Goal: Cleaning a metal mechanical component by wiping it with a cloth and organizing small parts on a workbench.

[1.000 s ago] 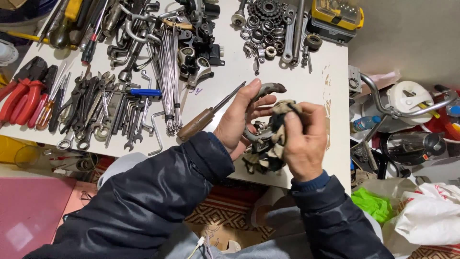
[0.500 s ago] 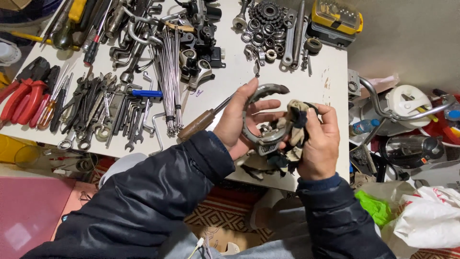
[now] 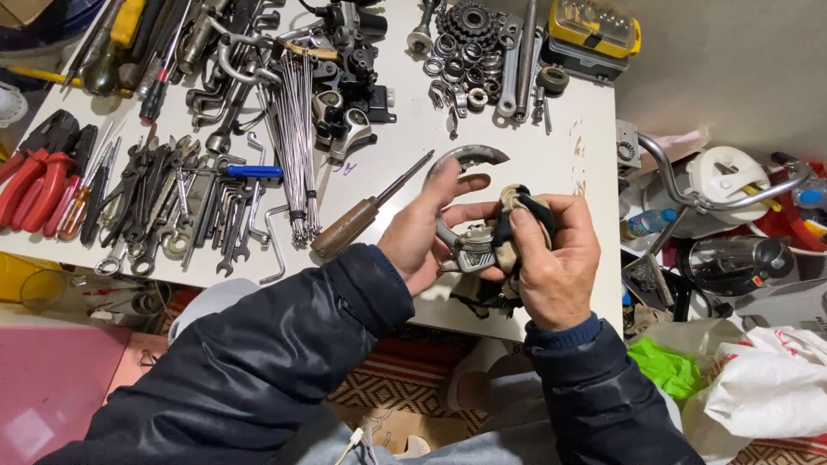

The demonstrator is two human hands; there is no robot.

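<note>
My left hand (image 3: 424, 226) grips a curved silver bicycle brake caliper (image 3: 465, 250) over the front edge of the white table (image 3: 551, 164). Its arched upper arm rises above my fingers. My right hand (image 3: 556, 258) holds a dirty beige and black rag (image 3: 515, 215) and presses it against the caliper's right side. A dark tail of the rag hangs down under both hands. A brown wooden-handled screwdriver (image 3: 357, 222) lies on the table just left of my left hand.
Wrenches (image 3: 172, 215), red-handled pliers (image 3: 34, 176), a bundle of spokes (image 3: 297, 146), sprockets and rings (image 3: 469, 43) and a yellow case (image 3: 594, 30) cover the table. Handlebars (image 3: 715, 194), a green bag (image 3: 663, 366) and white bags (image 3: 767, 387) crowd the floor at right.
The caliper has turned in my left hand, so its arch points up. My right hand has slid the rag from the top of the part down onto its right side.
</note>
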